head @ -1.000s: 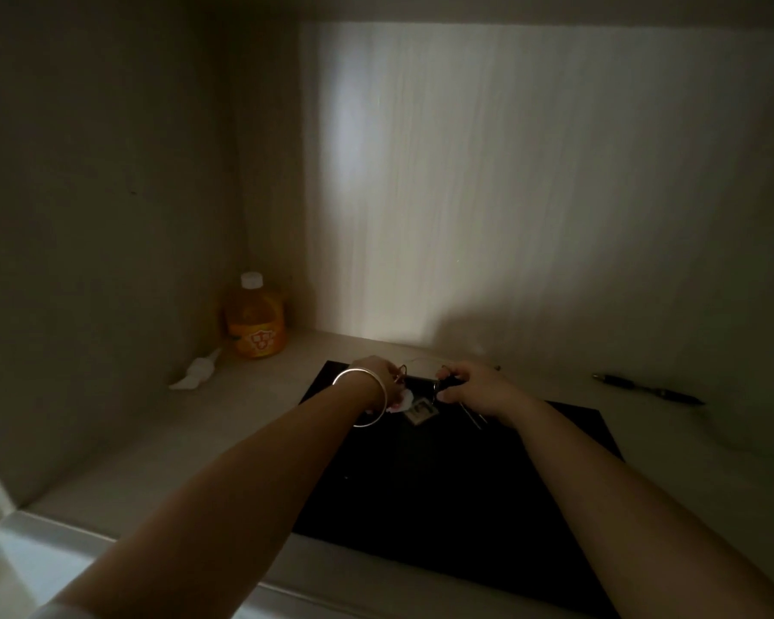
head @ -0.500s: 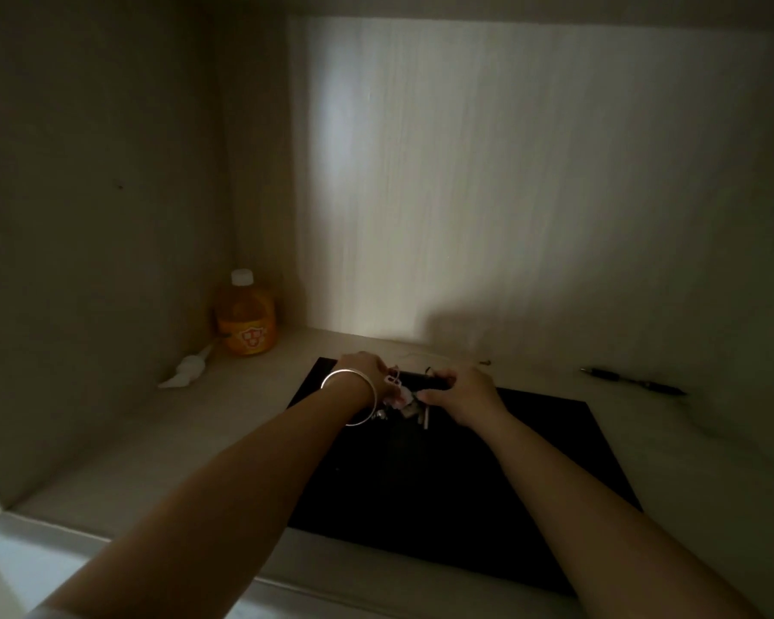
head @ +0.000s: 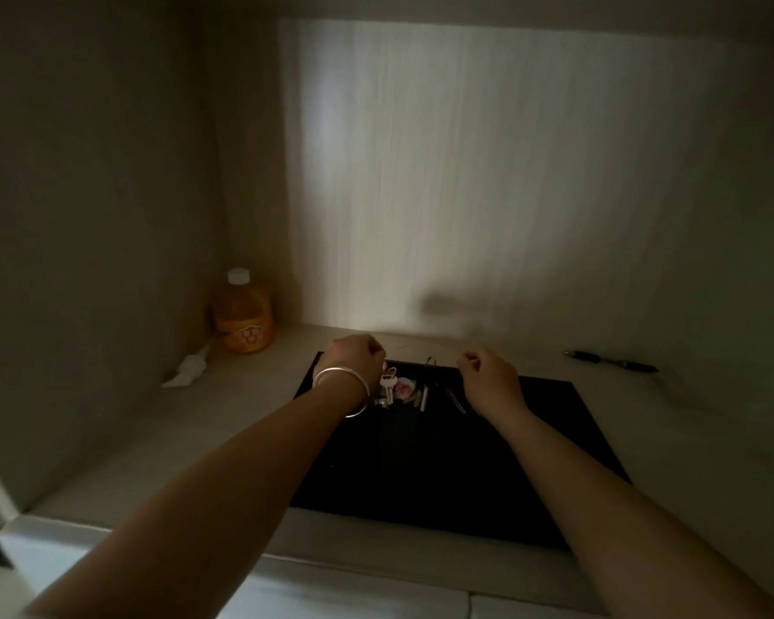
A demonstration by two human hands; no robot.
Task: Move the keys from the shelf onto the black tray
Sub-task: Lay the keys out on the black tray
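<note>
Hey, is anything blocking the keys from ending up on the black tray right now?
Nothing visible does. The keys already lie on the far part of the black tray, between the left hand and the right hand. The bottle and pen sit off the tray.

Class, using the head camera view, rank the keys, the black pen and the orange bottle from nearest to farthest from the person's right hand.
Measured from the right hand:
1. Keys: just to its left, lying on the far end of the black tray.
2. Black pen: off to the right, on the shelf by the back wall.
3. Orange bottle: far left, in the back corner.
</note>
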